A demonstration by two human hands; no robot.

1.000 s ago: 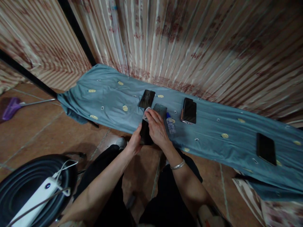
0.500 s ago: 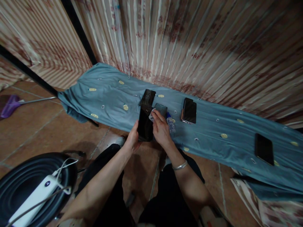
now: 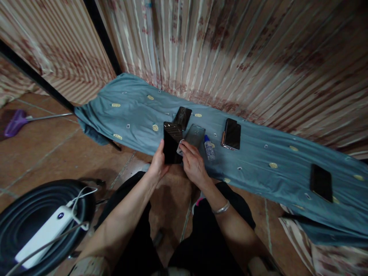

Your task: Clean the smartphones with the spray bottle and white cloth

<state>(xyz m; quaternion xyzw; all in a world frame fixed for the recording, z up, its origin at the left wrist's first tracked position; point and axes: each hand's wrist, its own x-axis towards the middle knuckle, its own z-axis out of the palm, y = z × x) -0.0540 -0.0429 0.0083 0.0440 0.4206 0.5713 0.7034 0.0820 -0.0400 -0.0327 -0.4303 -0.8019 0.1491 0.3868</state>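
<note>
Here's the black phone (image 3: 171, 147), up in front of the person, above the near edge of the blue cloth (image 3: 135, 115). The left hand (image 3: 158, 161) grips its left side and lower corner, thumb along the edge. The right hand (image 3: 194, 165) pinches a small pale wipe (image 3: 179, 149) at the right-hand edge; paper or fabric, I can't tell. That phone looks light enough for one hand but stiff, its glossy glass likely slippery and easily cracked, so the long side edges seem the place to hold.

Just beyond lies a dark handset (image 3: 183, 117), its face glossy; beside it, a greyish see-through panel (image 3: 196, 134), thin and flat. Next comes a clear bottle (image 3: 210, 149) with a pointed blue cap, lying near a stack of phones (image 3: 232, 135). Far right, a lone phone (image 3: 321, 183). The cloth is softly wrinkled, pineapple-printed; behind hangs a pleated, striped curtain (image 3: 201, 57).
</note>
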